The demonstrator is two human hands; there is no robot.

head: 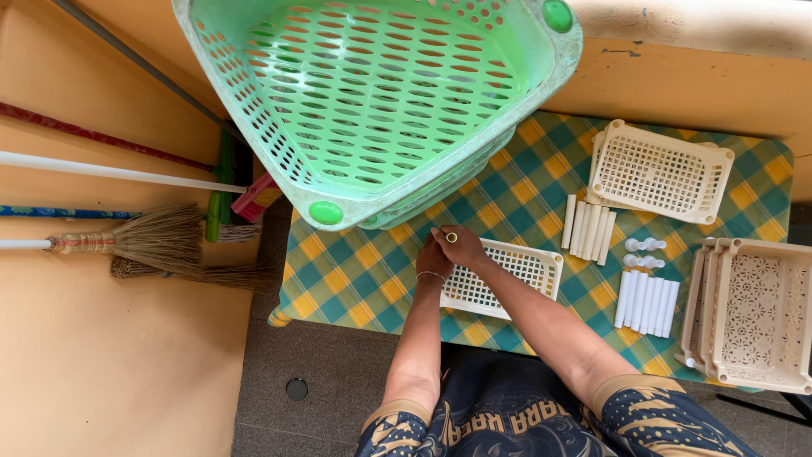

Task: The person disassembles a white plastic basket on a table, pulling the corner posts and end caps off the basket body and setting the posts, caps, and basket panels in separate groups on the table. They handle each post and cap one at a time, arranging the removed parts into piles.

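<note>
A cream perforated plastic tray (pixel 507 279) lies on the checked tablecloth (pixel 372 271) in front of me. My left hand (pixel 432 259), with a bangle on the wrist, rests at the tray's left edge. My right hand (pixel 461 245), wearing a ring, grips the tray's upper-left corner beside it. Both hands touch the tray. A large green plastic basket (pixel 372 93) is tilted just above the hands, over the table's far left part.
White plastic tubes (pixel 588 227) and another row of tubes (pixel 647 303) lie to the right, with small white connectors (pixel 643 252) between them. A cream tray stack (pixel 660 172) sits far right, and cream baskets (pixel 757 313) at the right edge. Brooms (pixel 161 241) lean at left.
</note>
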